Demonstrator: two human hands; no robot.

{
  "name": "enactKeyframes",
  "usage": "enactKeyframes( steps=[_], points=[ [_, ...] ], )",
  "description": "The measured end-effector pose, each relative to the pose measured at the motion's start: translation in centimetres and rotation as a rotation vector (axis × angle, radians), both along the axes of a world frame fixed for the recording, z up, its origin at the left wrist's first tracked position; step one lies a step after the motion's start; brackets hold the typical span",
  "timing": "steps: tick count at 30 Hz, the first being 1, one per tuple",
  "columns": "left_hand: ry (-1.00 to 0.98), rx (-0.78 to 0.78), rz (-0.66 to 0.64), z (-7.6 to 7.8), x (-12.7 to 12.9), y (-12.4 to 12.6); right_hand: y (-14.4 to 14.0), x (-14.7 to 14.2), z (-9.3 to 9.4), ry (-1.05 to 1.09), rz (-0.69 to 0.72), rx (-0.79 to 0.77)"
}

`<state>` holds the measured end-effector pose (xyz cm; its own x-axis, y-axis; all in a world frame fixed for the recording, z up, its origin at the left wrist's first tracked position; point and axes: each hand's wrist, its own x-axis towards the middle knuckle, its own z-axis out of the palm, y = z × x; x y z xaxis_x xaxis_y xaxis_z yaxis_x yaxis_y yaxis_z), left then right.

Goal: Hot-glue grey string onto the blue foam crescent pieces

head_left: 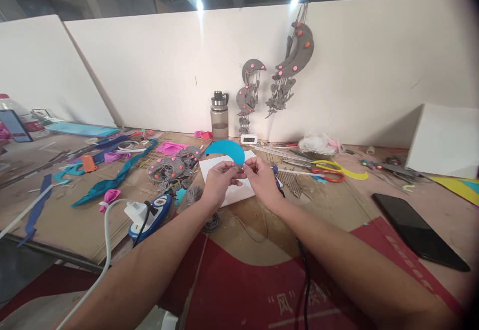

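A flat blue crescent [229, 149] is held up over a white sheet [234, 197]. My left hand [221, 179] is closed, its thumb and fingers pinching the lower end of the crescent. Close beside it, my right hand [263, 177] is closed in a pinch at the crescent's edge; what lies between its fingertips is too small to make out. A loose grey cord [266, 230] curls on the cardboard below my hands. To the left lie a grey yarn ball [194, 195] and a coil of grey cord [212, 222].
Grey crescents with pink dots [174, 166] lie left; others [295, 63] hang on the white wall. A bottle [219, 120] and small clock [249, 139] stand behind. Red-handled scissors [329, 172] and a phone [419, 230] lie right, a blue power strip [151, 220] left.
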<state>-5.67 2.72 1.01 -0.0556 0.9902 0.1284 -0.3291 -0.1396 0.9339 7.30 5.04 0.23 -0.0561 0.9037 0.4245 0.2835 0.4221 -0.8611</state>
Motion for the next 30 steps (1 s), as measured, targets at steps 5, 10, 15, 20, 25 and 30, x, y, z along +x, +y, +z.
enactKeyframes(
  steps=[5, 10, 15, 20, 25, 30],
  points=[
    [0.070, -0.003, 0.042, 0.2, 0.0, 0.1, -0.1, -0.1, 0.0, -0.018, -0.034, 0.016],
    [0.110, -0.011, 0.070, 0.2, -0.4, 0.5, -1.0, -0.2, 0.7, -0.148, 0.009, 0.098],
    [0.114, -0.018, 0.070, 0.4, -0.9, 0.6, -1.3, 0.0, 0.9, -0.301, 0.032, 0.247],
    [0.116, -0.054, 0.067, 0.3, -1.2, 0.8, -1.1, 0.1, 0.9, -0.412, 0.073, 0.273],
    [0.079, -0.070, 0.076, -0.1, -1.6, 1.3, -0.4, 1.4, 2.0, -0.551, 0.074, 0.307],
    [0.073, -0.056, 0.130, -0.3, -1.7, 1.7, 0.7, 4.9, 1.8, -0.842, -0.273, 0.269]
  ],
)
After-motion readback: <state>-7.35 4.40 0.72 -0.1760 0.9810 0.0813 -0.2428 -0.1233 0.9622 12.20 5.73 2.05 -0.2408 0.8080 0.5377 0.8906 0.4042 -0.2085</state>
